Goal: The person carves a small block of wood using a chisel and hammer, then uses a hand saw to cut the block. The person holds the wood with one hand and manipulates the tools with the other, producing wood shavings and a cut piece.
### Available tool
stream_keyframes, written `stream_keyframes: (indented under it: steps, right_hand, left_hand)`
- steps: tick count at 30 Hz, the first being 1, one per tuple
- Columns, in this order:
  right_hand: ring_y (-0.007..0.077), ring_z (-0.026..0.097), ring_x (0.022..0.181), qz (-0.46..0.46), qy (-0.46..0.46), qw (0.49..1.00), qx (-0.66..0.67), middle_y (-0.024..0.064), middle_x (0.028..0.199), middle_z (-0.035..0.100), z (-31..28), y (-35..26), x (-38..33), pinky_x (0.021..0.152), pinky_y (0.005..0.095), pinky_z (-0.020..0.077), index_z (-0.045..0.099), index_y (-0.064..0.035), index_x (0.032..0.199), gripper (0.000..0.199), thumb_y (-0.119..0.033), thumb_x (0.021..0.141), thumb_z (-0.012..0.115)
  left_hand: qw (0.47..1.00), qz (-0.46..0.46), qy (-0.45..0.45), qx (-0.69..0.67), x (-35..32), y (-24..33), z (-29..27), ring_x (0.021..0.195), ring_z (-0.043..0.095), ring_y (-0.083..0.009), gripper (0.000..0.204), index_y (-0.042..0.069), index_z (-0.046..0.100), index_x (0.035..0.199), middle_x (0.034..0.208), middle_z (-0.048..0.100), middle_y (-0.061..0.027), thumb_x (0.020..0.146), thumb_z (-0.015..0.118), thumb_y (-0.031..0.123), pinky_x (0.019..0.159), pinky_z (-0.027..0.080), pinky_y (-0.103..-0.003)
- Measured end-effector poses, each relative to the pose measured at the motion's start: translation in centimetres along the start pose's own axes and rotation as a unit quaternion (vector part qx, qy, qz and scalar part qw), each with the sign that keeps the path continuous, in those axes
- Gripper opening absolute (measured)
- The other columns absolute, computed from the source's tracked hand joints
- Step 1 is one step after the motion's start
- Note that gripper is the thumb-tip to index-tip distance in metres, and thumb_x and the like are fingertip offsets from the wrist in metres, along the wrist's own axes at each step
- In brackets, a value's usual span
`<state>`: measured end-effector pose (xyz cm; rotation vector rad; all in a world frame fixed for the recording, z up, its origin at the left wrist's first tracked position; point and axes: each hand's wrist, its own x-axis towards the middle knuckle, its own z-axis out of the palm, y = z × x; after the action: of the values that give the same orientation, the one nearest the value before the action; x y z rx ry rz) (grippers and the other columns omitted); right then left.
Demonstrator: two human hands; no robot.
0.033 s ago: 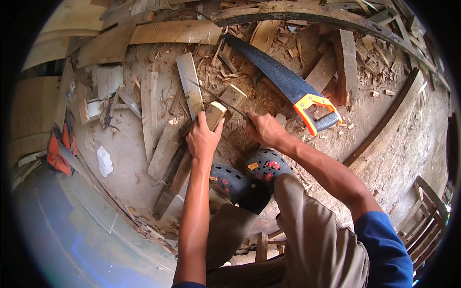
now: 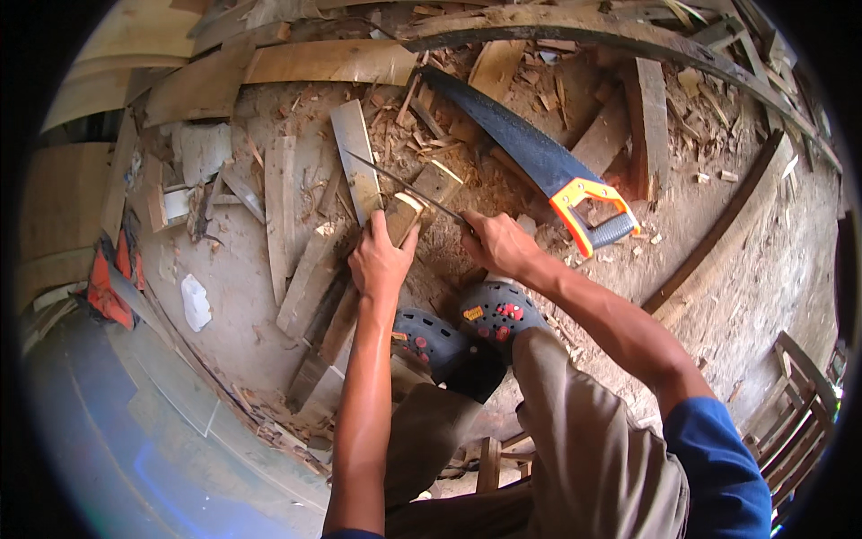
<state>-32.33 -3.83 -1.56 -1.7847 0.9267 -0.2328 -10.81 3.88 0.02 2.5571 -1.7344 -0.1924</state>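
My left hand (image 2: 377,260) is closed round a short wooden block (image 2: 403,222), thumb on its right side and fingers on its left. My right hand (image 2: 499,244) grips a long, thin, dark knife (image 2: 388,174), seen nearly edge-on; the fingers hide its handle. The blade slants up and left, crossing over or just beyond the block's far end; whether it touches cannot be told. A pale flat board (image 2: 356,160) lies beside my left fingertips, under the blade's tip. Another wood piece (image 2: 437,182) sits just beyond the block.
A handsaw (image 2: 530,148) with an orange and black handle lies beyond my right hand. Planks (image 2: 281,211), a long curved beam (image 2: 718,238) and wood chips cover much of the floor. My clogs (image 2: 503,313) are close below the hands. A slatted wooden piece (image 2: 804,422) stands at right.
The knife's blade has shifted slightly, its tip now a little farther left. My left hand and the block are practically unmoved.
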Motion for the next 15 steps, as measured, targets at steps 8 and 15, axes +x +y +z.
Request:
stream_keyframes:
  steps: [8, 15]
  right_hand:
    - [0.0497, 0.067, 0.078, 0.011, 0.0, 1.0, -0.022, 0.0281, 0.076, 0.066, 0.2, -1.0, 0.7, 0.07, 0.056, 0.0545, 0.061, 0.0003, 0.105, 0.021, -0.018, 0.093, 0.063]
    - [0.0455, 0.066, 0.066, -0.107, 0.141, 0.977, 0.118, 0.0263, 0.071, 0.064, -0.1, -2.1, 0.7, 0.059, 0.0508, 0.0505, 0.061, 0.0028, 0.103, 0.017, -0.013, 0.095, 0.062]
  left_hand:
    - [1.0, 0.012, 0.026, 0.0, 0.3, -0.2, 0.5, 0.08, 0.07, -0.0432, 0.055, 0.007, 0.056, 0.115, 0.097, 0.071, -0.0198, 0.082, 0.08, 0.045, 0.066, 0.058, -0.052]
    - [0.999, 0.019, 0.037, -0.013, 0.4, -0.1, 0.6, 0.08, 0.071, -0.0426, 0.056, 0.008, 0.056, 0.115, 0.094, 0.071, -0.0206, 0.082, 0.08, 0.046, 0.065, 0.057, -0.052]
